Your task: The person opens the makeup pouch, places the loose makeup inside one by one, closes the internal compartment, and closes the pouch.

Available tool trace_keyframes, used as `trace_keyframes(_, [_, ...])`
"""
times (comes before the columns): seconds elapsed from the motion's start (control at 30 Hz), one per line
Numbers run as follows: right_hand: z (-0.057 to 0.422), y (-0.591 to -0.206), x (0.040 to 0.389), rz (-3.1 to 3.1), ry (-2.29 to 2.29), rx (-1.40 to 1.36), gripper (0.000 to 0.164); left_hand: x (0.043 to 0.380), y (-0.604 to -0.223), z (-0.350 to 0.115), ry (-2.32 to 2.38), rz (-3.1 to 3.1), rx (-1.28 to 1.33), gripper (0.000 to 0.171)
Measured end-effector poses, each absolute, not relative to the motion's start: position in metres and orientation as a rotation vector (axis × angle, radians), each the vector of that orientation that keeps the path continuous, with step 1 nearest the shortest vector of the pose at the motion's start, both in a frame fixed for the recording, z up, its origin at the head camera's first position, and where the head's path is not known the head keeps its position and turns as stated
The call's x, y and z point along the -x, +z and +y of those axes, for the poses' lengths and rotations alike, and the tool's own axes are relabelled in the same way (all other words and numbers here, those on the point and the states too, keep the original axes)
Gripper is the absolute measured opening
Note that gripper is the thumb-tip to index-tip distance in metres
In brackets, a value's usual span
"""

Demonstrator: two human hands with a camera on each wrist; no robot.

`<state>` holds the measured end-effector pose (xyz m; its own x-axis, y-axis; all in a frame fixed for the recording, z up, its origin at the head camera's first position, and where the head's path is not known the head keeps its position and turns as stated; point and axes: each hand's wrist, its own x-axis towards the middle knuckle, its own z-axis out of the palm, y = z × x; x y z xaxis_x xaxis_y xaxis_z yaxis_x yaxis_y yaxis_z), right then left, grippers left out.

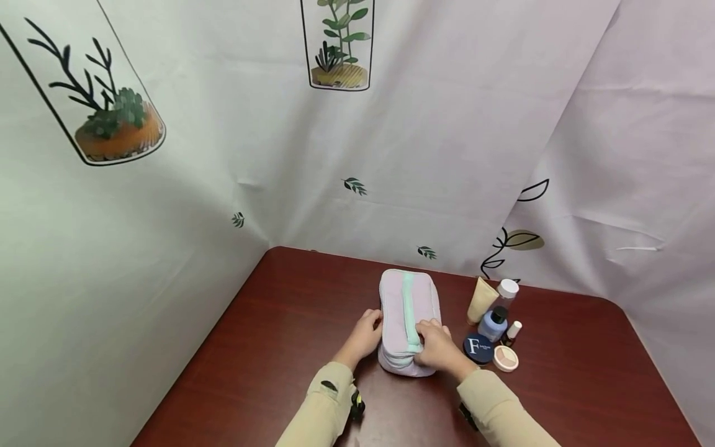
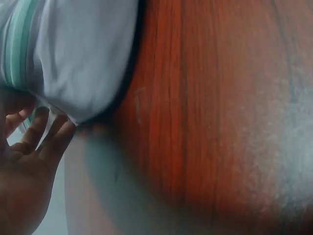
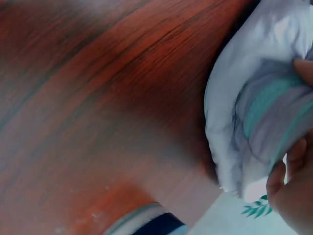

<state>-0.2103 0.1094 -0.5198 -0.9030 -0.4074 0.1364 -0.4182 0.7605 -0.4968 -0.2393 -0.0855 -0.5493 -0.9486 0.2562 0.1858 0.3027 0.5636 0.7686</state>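
Cosmetic bag: the lilac zippered bag (image 1: 394,316) lies on the counter (image 1: 234,379), its flat top upward, left of the toiletries.
Long axis: runs away from the person, almost straight, one short end near and the other toward the fabric backdrop (image 1: 413,149).
Strap: the mint handle (image 1: 409,301) follows that same long axis across the top.
Bag's contents: hidden from every view.
Left hand (image 1: 364,335): fingers nearly extended, touching the bag's left side.
Right hand (image 1: 438,349): thumb and bent fingers pinch the near right corner, by the strap's near end.
Bottles: a blue one with black cap (image 1: 493,324), a white-capped clear one (image 1: 507,293) behind it, a small dark white-capped one (image 1: 511,334); all capped.
Tube: cream-coloured (image 1: 482,302), crimped end up.
Compacts: dark round F-marked one (image 1: 478,349), closed; beside it, a round palette (image 1: 506,358) showing wedges of pale colour.
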Motion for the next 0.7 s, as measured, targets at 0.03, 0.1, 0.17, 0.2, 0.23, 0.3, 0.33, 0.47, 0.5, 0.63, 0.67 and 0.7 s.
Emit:
trace_keyframes(0.03, [0.108, -0.519, 0.209, -2.924, 0.840, -0.728, 0.039, 0.239, -0.549, -0.085, -1.362, -2.734, 0.473, 0.008])
trace_keyframes(0.1, [0.106, -0.518, 0.206, -2.917, 0.854, -0.787, 0.049, 0.240, -0.548, -0.085, -1.357, -2.741, 0.444, 0.008])
trace_keyframes(0.17, [0.104, -0.518, 0.205, -2.904, 0.882, -0.814, 0.058, 0.239, -0.548, -0.085, -1.342, -2.743, 0.417, 0.008])
trace_keyframes(0.2, [0.103, -0.519, 0.204, -2.895, 0.887, -0.814, 0.059, 0.239, -0.548, -0.084, -1.334, -2.745, 0.407, 0.008])
trace_keyframes(0.23, [0.102, -0.519, 0.204, -2.882, 0.894, -0.807, 0.056, 0.239, -0.548, -0.085, -1.332, -2.743, 0.400, 0.008])
trace_keyframes(0.3, [0.101, -0.520, 0.206, -2.865, 0.933, -0.774, 0.047, 0.238, -0.548, -0.085, -1.322, -2.738, 0.386, 0.009])
trace_keyframes(0.33, [0.101, -0.520, 0.207, -2.855, 0.972, -0.765, 0.043, 0.237, -0.548, -0.086, -1.319, -2.735, 0.381, 0.009])
trace_keyframes(0.47, [0.101, -0.514, 0.212, -2.871, 1.156, -0.725, 0.036, 0.236, -0.544, -0.088, -1.308, -2.722, 0.385, 0.011])
trace_keyframes(0.5, [0.101, -0.512, 0.214, -2.884, 1.190, -0.716, 0.035, 0.235, -0.542, -0.089, -1.304, -2.720, 0.385, 0.012])
trace_keyframes(0.63, [0.102, -0.505, 0.221, -2.942, 1.201, -0.650, 0.028, 0.236, -0.532, -0.095, -1.246, -2.722, 0.384, 0.013])
trace_keyframes(0.67, [0.103, -0.504, 0.222, -2.947, 1.194, -0.627, 0.027, 0.236, -0.529, -0.097, -1.213, -2.728, 0.390, 0.013])
trace_keyframes(0.7, [0.103, -0.503, 0.224, -2.954, 1.189, -0.599, 0.025, 0.237, -0.527, -0.099, -1.182, -2.730, 0.405, 0.013])
